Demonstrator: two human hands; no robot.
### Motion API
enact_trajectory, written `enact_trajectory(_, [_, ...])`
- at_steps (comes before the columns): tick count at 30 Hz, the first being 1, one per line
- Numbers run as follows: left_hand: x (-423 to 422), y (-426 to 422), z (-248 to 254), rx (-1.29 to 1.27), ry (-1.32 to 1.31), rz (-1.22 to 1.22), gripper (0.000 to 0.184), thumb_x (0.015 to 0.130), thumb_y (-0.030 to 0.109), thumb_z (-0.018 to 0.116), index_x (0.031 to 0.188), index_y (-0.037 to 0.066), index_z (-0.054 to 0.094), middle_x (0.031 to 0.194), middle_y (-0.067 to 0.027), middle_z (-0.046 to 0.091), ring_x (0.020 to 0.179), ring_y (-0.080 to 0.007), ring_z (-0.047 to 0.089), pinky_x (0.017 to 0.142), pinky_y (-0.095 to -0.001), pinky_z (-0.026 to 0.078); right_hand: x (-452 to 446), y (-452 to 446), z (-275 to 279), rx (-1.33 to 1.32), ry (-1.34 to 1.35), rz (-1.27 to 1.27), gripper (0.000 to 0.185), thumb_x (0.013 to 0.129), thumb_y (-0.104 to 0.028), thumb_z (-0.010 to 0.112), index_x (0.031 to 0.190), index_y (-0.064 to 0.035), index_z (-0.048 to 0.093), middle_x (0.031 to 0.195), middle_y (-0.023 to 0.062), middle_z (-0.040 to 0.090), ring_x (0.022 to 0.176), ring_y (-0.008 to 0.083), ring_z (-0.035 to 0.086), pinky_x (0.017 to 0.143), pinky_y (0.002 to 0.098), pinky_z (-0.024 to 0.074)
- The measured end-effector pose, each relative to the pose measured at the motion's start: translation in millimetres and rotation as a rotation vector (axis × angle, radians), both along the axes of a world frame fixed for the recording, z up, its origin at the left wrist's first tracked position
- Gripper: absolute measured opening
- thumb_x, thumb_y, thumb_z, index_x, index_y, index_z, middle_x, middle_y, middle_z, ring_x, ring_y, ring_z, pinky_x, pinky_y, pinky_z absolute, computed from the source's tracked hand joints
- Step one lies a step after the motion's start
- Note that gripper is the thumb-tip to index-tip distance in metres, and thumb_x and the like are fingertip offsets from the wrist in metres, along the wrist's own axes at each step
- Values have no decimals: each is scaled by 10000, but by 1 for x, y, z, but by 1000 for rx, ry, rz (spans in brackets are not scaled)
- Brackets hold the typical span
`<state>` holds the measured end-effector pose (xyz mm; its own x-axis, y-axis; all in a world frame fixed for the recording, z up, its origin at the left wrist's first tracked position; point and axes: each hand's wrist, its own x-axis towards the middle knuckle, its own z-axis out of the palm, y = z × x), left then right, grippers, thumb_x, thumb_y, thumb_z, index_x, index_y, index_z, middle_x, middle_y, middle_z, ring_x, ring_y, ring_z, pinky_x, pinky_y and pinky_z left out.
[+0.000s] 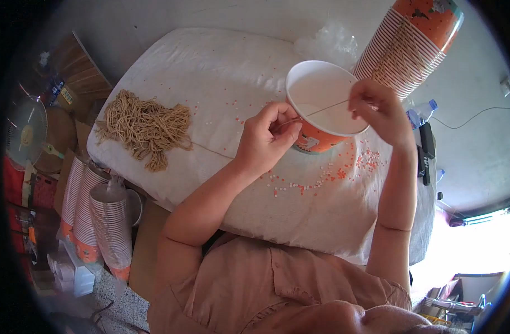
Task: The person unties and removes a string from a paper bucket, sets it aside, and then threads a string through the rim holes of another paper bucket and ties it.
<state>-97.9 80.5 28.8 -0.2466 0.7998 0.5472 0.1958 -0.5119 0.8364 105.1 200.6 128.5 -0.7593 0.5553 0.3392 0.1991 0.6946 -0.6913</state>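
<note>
A paper bucket [323, 89], white inside and orange with printed figures outside, stands on the cloth-covered table, its open top tilted toward me. My left hand [270, 135] is closed at the bucket's near-left rim, pinching a thin cord [324, 109] between thumb and forefinger. Across the bucket's mouth the cord runs taut to my right hand [380, 114], whose curled fingers grip it by the right rim. Whether the cord passes through the bucket wall is hidden by my left fingers. From my left wrist a strand leads back to a tangled heap of tan cords [146, 128].
Small orange and white paper dots [344, 170] lie scattered over the white cloth [227, 61]. A tall stack of nested buckets [413, 47], with cords hanging on it, leans at the back right. Beside it lies a plastic bottle [422, 114]. More stacked buckets [110, 222] stand at the lower left.
</note>
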Motion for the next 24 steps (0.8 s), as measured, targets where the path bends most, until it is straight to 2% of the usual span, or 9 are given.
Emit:
enact_trajectory(3, [-2, 2, 1, -46, -43, -30, 91, 878, -8, 628, 946, 12, 570, 745, 19, 600, 659, -19, 545, 574, -194, 446, 27, 12, 3, -200, 238, -78, 49, 878, -20, 563, 897, 16, 592, 788, 51, 622, 689, 110, 593, 632, 239, 491])
enact_trajectory(8, [-5, 3, 1, -61, -133, -58, 55, 895, 9, 611, 926, 17, 565, 760, 23, 580, 663, -13, 518, 580, -189, 435, 54, 16, 9, -265, 571, -169, 121, 923, -88, 491, 959, -2, 568, 766, 71, 605, 626, 146, 553, 579, 257, 457])
enact_trajectory(11, [-8, 3, 2, -92, -133, -70, 70, 906, 52, 620, 957, 29, 577, 794, 40, 559, 685, -10, 493, 589, -177, 407, 87, 29, 13, -707, 1059, 372, 164, 967, -190, 434, 1019, -43, 484, 632, 57, 507, 487, 125, 407, 472, 252, 300])
enact_trajectory(13, [-8, 2, 2, -104, -143, -95, 67, 908, 55, 617, 958, 31, 579, 790, 40, 557, 679, -11, 489, 585, -176, 402, 97, 33, 14, -556, 989, 572, 180, 969, -194, 437, 1022, -30, 490, 590, 50, 495, 441, 125, 380, 441, 262, 280])
enact_trajectory(16, [-6, 3, 0, -109, -172, -150, 66, 910, 60, 612, 963, 35, 582, 780, 39, 553, 663, -15, 481, 565, -179, 396, 104, 38, -2, -421, 747, 470, 211, 975, -206, 443, 1001, -10, 518, 560, 29, 477, 416, 111, 363, 416, 269, 276])
enact_trajectory(17, [-5, 4, -1, -108, -191, -180, 69, 910, 62, 609, 968, 37, 583, 775, 38, 550, 652, -18, 477, 550, -183, 394, 105, 37, -8, -434, 630, 233, 242, 969, -211, 493, 958, 5, 601, 601, 22, 538, 448, 88, 424, 413, 259, 302])
enact_trajectory(19, [-4, 2, 2, -142, -217, -189, 72, 912, 68, 603, 974, 38, 582, 761, 32, 546, 637, -23, 471, 534, -191, 394, 65, 2, 10, -143, 172, -224, 243, 943, -215, 578, 912, 7, 671, 683, 22, 598, 536, 79, 487, 486, 237, 369])
enact_trajectory(23, [-9, -1, 8, -263, -247, -204, 93, 922, 101, 585, 991, 39, 579, 717, 12, 536, 600, -44, 462, 500, -214, 401, 19, -18, 2, 96, -89, -81, 213, 894, -189, 654, 960, 11, 685, 829, 42, 655, 706, 103, 557, 661, 241, 447])
enact_trajectory(24, [-9, 0, 8, -263, -248, -203, 93, 922, 101, 585, 991, 39, 579, 717, 12, 536, 600, -44, 462, 500, -214, 401, 9, -24, 1, 89, -86, -62, 207, 885, -188, 660, 955, 5, 684, 815, 45, 654, 727, 100, 581, 655, 249, 453])
